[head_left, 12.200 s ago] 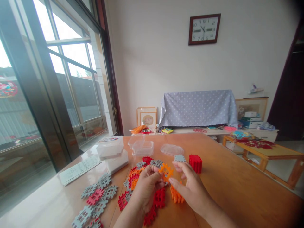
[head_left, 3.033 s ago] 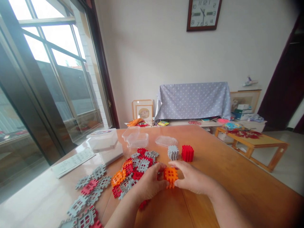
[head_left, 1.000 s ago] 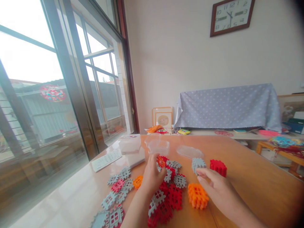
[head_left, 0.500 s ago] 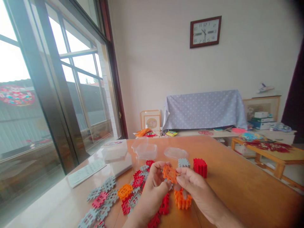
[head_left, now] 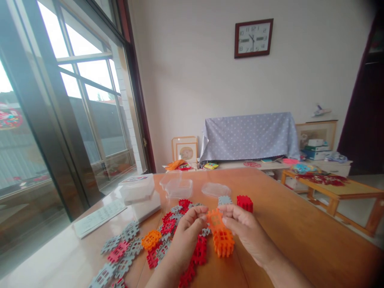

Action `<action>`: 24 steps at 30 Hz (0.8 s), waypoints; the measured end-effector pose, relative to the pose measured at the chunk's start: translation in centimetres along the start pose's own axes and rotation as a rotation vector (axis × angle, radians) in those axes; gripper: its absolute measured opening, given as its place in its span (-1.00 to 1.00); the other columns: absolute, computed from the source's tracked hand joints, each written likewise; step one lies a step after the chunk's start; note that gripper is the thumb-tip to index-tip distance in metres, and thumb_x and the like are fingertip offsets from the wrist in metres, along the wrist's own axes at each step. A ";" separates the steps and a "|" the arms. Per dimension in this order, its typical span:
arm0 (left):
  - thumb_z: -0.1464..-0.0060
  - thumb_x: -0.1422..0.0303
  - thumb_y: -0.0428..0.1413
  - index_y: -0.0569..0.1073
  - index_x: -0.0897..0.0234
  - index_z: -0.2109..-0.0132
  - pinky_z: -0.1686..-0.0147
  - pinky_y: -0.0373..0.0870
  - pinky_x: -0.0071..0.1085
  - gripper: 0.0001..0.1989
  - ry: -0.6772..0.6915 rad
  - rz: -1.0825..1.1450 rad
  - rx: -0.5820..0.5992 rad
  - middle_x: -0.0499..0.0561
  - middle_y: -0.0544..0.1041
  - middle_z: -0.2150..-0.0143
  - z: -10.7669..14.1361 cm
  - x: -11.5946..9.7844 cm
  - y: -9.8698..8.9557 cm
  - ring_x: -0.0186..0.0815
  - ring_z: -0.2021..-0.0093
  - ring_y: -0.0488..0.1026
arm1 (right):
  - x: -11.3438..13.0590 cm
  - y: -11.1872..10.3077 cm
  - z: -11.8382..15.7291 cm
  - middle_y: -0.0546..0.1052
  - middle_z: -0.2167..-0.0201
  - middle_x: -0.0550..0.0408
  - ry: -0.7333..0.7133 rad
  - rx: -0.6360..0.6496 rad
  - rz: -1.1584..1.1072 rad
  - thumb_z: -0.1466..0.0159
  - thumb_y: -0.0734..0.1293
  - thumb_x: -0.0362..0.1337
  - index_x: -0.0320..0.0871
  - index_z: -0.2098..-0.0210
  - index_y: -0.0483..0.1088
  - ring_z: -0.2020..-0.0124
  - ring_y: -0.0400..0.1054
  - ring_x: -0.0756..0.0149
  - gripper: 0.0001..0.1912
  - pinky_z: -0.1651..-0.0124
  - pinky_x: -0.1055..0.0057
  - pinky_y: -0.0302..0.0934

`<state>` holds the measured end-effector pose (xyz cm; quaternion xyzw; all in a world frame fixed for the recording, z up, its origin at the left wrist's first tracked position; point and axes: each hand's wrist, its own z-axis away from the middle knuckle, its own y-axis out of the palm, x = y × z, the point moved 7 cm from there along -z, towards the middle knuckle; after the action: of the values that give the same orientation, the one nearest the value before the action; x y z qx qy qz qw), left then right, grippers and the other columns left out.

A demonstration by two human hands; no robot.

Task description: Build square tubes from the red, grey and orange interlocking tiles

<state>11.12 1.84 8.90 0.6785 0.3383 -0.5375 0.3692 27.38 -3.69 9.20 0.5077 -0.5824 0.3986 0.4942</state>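
Note:
An orange interlocking plastic tile (head_left: 215,220), slightly blurred, is held up between my two hands. My left hand (head_left: 189,224) pinches its left edge, thumb against fingers. At its right edge, the thumb and fingers of my right hand (head_left: 243,222) are closed on it. Just below the tile stands a stack of orange tiles (head_left: 223,245); whether the two touch I cannot tell. Behind my right hand are a grey stack (head_left: 225,200) and a red stack (head_left: 245,203). Loose grey, red and orange tiles (head_left: 151,240) lie left of my left hand, which hides some.
Clear plastic containers (head_left: 180,188) and a clear lid (head_left: 215,189) lie farther back on the wooden table (head_left: 288,224). White boxes (head_left: 136,188) and a printed sheet (head_left: 100,218) are at the left. A low wooden table (head_left: 336,188) stands beyond the right edge.
The orange tile has turned flatter and come down close over the orange stack. My hands have moved apart to its two edges. The whole view has shifted slightly to the right.

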 end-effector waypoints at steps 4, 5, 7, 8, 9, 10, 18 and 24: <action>-0.14 0.27 0.21 0.48 0.30 0.07 0.26 0.28 -0.49 -0.74 -0.027 0.072 0.005 -0.05 0.48 0.29 0.0 0.3 0.0 -0.45 0.37 0.34 | -0.1 0.0 -0.1 0.57 0.19 0.03 -0.010 -0.003 0.017 -0.25 0.39 -0.09 -0.15 0.02 0.47 0.09 0.42 0.15 -0.62 -0.02 0.23 0.27; -0.13 0.28 0.22 0.46 0.29 0.07 0.27 0.28 -0.49 -0.74 -0.033 0.104 0.003 -0.06 0.47 0.31 -0.1 0.5 0.1 -0.45 0.37 0.35 | -0.2 0.0 -0.2 0.57 0.19 0.04 -0.015 -0.016 0.011 -0.25 0.39 -0.08 -0.15 0.00 0.46 0.11 0.43 0.15 -0.60 -0.01 0.24 0.28; -0.10 0.30 0.24 0.42 0.27 0.09 0.26 0.30 -0.47 -0.74 -0.053 0.160 0.011 -0.07 0.47 0.31 -0.1 0.9 0.3 -0.42 0.34 0.40 | -0.4 -0.2 -0.3 0.56 0.21 0.06 -0.031 -0.047 0.005 -0.25 0.38 -0.06 -0.13 -0.04 0.44 0.15 0.43 0.19 -0.56 0.04 0.27 0.29; -0.09 0.30 0.25 0.41 0.26 0.12 0.25 0.32 -0.46 -0.75 -0.063 0.181 0.022 -0.06 0.47 0.31 -0.2 1.1 0.4 -0.40 0.33 0.42 | -0.5 -0.3 -0.3 0.55 0.22 0.07 -0.040 -0.059 0.008 -0.25 0.38 -0.05 -0.12 -0.06 0.42 0.18 0.42 0.21 -0.56 0.07 0.29 0.30; -0.07 0.30 0.26 0.41 0.26 0.14 0.24 0.33 -0.44 -0.75 -0.071 0.197 0.033 -0.05 0.48 0.31 -0.2 1.3 0.5 -0.39 0.33 0.44 | -0.7 -0.3 -0.3 0.54 0.24 0.09 -0.046 -0.060 0.014 -0.26 0.38 -0.05 -0.11 -0.06 0.41 0.20 0.41 0.23 -0.56 0.11 0.31 0.30; -0.06 0.30 0.27 0.40 0.27 0.16 0.25 0.34 -0.43 -0.75 -0.076 0.210 0.036 -0.04 0.49 0.31 -0.3 1.5 0.5 -0.39 0.34 0.44 | -0.8 -0.2 -0.3 0.54 0.26 0.10 -0.049 -0.051 0.024 -0.26 0.37 -0.05 -0.11 -0.06 0.40 0.22 0.41 0.24 -0.57 0.14 0.32 0.30; 0.06 0.30 0.34 0.55 0.34 0.18 0.33 0.29 -0.48 -0.71 -0.147 0.191 -0.092 0.01 0.53 0.29 -0.9 2.3 -1.7 -0.43 0.39 0.39 | 1.0 0.0 0.4 0.52 0.06 0.02 -0.185 0.068 0.411 -0.24 0.35 -0.24 -0.08 0.01 0.46 0.05 0.40 0.18 -0.69 0.03 0.29 0.30; 0.11 0.33 0.37 0.55 0.33 0.11 0.34 0.26 -0.48 -0.63 -0.226 0.183 -0.020 0.02 0.54 0.30 -0.6 2.8 -0.9 -0.41 0.39 0.40 | 1.9 1.5 1.3 0.37 -0.25 0.04 -0.315 0.192 0.664 -0.12 0.36 -0.39 0.04 -0.24 0.32 -0.28 0.21 0.11 -0.32 -0.35 0.15 0.06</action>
<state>11.20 2.92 6.12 0.6380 0.2368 -0.5711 0.4590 25.69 -5.05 10.92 0.3905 -0.7440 0.5068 0.1926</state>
